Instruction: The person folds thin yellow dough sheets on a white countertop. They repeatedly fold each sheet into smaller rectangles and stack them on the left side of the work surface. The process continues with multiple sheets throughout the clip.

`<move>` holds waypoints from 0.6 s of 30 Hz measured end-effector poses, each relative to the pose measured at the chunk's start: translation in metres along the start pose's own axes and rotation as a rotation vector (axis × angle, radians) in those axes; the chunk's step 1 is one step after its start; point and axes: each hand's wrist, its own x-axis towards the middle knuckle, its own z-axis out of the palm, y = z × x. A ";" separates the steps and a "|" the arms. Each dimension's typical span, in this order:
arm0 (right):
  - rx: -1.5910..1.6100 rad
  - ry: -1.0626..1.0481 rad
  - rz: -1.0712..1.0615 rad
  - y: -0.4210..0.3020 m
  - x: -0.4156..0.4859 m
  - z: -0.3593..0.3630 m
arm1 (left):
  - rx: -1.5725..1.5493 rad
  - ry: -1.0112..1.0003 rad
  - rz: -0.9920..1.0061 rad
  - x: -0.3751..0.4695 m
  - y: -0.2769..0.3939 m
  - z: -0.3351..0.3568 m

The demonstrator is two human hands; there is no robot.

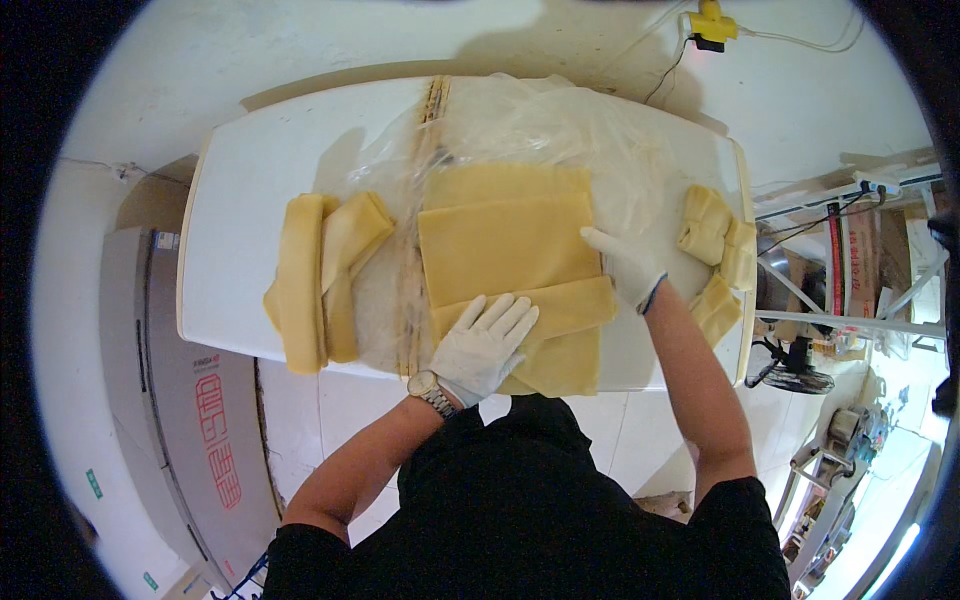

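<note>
Before me lies a stack of soft yellow sheets (pixel 510 240), resembling tofu skin or thin dough. A folded strip (pixel 566 309) crosses its near part, and a further piece of sheet (pixel 566 360) hangs toward the table's front edge. My left hand (pixel 480 345), in a white glove with a watch above it, rests flat on the strip's left part, fingers slightly spread. At the stack's right edge is my right hand (pixel 626 259), also gloved. Its thumb lies against that edge; the other fingers are mostly hidden, so its grip is unclear.
Clear plastic film (pixel 525 120) spreads beneath and behind the sheets on the white table (pixel 247 180). Long folded yellow pieces (pixel 304 285) lie left, small folded bundles (pixel 705 225) right. A large carton (pixel 202 420) stands left, a fan (pixel 799 367) and metal rack (pixel 847 322) right.
</note>
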 end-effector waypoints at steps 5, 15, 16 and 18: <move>-0.501 0.092 -0.020 -0.033 0.016 0.002 | -0.038 -0.034 -0.066 -0.005 0.000 -0.004; -1.183 0.039 -0.332 -0.043 0.031 -0.012 | 0.164 0.059 -0.240 0.079 -0.107 -0.069; -1.185 0.035 -0.380 -0.042 0.030 -0.012 | 0.108 -0.082 -0.287 0.083 -0.114 -0.073; -1.246 -0.002 -0.454 -0.040 0.028 -0.014 | 0.021 -0.103 -0.296 0.077 -0.119 -0.073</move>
